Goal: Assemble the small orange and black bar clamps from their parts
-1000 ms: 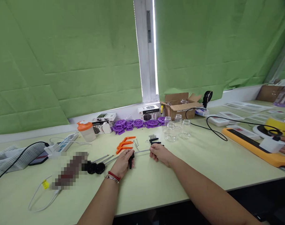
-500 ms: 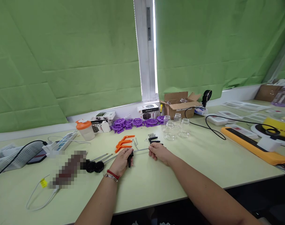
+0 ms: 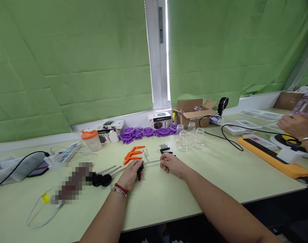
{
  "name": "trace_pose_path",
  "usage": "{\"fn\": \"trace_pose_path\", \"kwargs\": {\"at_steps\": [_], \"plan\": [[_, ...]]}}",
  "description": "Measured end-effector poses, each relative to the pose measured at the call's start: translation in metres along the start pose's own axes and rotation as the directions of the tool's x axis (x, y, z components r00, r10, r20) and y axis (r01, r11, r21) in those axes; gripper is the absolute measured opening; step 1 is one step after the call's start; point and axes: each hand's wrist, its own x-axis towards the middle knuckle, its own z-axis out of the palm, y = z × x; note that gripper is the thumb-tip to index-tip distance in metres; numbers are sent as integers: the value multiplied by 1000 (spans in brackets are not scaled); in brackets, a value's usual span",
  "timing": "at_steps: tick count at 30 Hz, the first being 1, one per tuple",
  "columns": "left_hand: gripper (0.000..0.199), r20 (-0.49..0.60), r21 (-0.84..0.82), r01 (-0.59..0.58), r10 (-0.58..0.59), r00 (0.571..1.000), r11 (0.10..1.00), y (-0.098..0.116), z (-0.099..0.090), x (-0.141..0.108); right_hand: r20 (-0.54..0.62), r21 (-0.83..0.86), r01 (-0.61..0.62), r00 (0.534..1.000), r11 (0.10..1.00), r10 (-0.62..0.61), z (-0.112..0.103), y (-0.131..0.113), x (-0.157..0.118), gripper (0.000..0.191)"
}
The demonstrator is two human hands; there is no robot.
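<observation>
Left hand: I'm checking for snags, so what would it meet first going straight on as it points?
Most likely the small silver pins lying just beyond the left hand, beside the orange pieces. The hand's height is unclear, so it might pass above them.

Both hands (image 3: 152, 167) level, fingers pinched.

on the pale green flat counter (image 3: 144, 206), slim metal rods with round black ends (image 3: 106, 180) lie left of and before angular orange plastic frames (image 3: 132, 154). behind these, purple plastic wheel-shaped parts (image 3: 148, 131) stretch right towards clear rounded glass jars (image 3: 182, 141). an open brown cardboard box (image 3: 194, 119) sits behind the jars.
</observation>
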Motion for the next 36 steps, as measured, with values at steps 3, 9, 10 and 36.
{"fn": "trace_pose_path", "kwargs": {"at_steps": [3, 9, 10, 36], "plan": [[36, 1, 10, -16, 16, 1000, 1000, -1, -1, 1, 6, -4, 1, 1000, 1000, -1, 0, 2, 1, 9], [34, -1, 5, -4, 4, 1000, 1000, 1, 1, -1, -8, -10, -4, 1000, 1000, 4, 2, -2, -1, 8], [34, -1, 1, -4, 4, 1000, 1000, 1, 1, -1, -9, -12, -5, 1000, 1000, 5, 2, -3, -2, 8], [29, -9, 10, -6, 6, 1000, 1000, 0, 1, -1, -13, -44, -13, 1000, 999, 12, 1, 5, 2, 17]]}}
